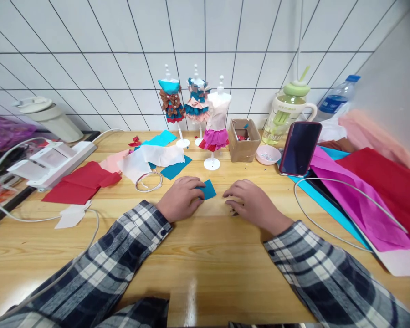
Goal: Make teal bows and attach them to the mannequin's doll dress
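A small teal piece of what looks like crepe paper (pixel 209 189) lies on the wooden table. My left hand (pixel 181 197) is closed on its left edge, thumb and fingers over it. To the right, apart from that piece, my right hand (pixel 252 203) rests on the table with its fingers curled. Something small and dark shows under these fingers; its kind is hidden. Behind the hands stands a mini dress form (pixel 220 109) with a pale top and a magenta and red skirt. Two more dressed forms (pixel 171 100) stand farther back on the left.
On the left lie red sheets (pixel 78 182), white paper (pixel 157 157), a cable loop (pixel 149 181) and a white power strip (pixel 54 166). At right are a cardboard box (pixel 244 148), pink bowl (pixel 268 156), leaning phone (pixel 299 148), drink jug (pixel 287 111) and magenta sheets (pixel 358 205).
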The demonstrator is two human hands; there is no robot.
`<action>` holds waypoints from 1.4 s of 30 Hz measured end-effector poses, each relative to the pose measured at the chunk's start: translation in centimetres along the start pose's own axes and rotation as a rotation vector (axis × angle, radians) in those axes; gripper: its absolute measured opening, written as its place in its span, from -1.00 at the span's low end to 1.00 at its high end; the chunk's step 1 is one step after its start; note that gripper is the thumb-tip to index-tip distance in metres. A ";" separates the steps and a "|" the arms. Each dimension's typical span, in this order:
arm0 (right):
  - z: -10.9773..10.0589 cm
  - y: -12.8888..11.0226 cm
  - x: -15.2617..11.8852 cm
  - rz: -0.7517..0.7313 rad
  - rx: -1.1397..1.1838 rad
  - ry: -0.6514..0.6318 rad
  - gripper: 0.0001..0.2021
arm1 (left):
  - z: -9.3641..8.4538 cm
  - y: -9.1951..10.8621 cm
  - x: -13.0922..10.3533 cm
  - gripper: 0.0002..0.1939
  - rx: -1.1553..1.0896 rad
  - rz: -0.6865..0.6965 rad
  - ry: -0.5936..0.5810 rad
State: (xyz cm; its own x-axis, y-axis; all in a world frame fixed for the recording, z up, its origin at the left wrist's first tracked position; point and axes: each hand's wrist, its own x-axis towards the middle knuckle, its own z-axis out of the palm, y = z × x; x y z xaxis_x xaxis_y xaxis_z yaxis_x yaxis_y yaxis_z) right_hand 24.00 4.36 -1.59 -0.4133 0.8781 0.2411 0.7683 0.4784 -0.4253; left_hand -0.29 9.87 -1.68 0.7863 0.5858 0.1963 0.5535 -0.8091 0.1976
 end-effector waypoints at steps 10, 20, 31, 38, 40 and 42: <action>2.9 -3.8 1.6 -0.026 -0.240 -0.159 -0.79 | -0.5 0.8 -2.1 -0.83 -0.062 -0.009 0.057; 2.6 -4.7 1.0 0.057 -0.240 -0.166 -0.87 | 0.5 2.7 -1.5 -0.78 -0.068 -0.037 -0.052; 3.1 -4.8 1.1 0.152 -0.096 -0.178 -0.83 | 0.1 2.4 -1.5 -0.79 0.009 -0.035 -0.072; 3.0 -5.0 1.1 0.124 -0.152 -0.162 -0.82 | 0.1 2.7 -1.5 -0.75 0.042 -0.044 -0.111; 3.0 -5.1 1.0 0.106 -0.185 -0.142 -0.80 | 0.0 2.9 -1.5 -0.76 0.059 -0.058 -0.104; 3.0 -5.2 1.0 0.107 -0.199 -0.141 -0.80 | 0.0 3.0 -1.5 -0.77 0.057 -0.068 -0.099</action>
State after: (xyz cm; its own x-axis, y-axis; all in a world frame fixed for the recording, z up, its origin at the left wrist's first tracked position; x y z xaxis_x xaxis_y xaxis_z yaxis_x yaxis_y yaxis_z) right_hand 18.12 2.75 -1.73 -0.3778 0.9229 0.0741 0.8866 0.3837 -0.2581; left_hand 0.20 6.62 -1.42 0.7681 0.6342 0.0881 0.6189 -0.7706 0.1521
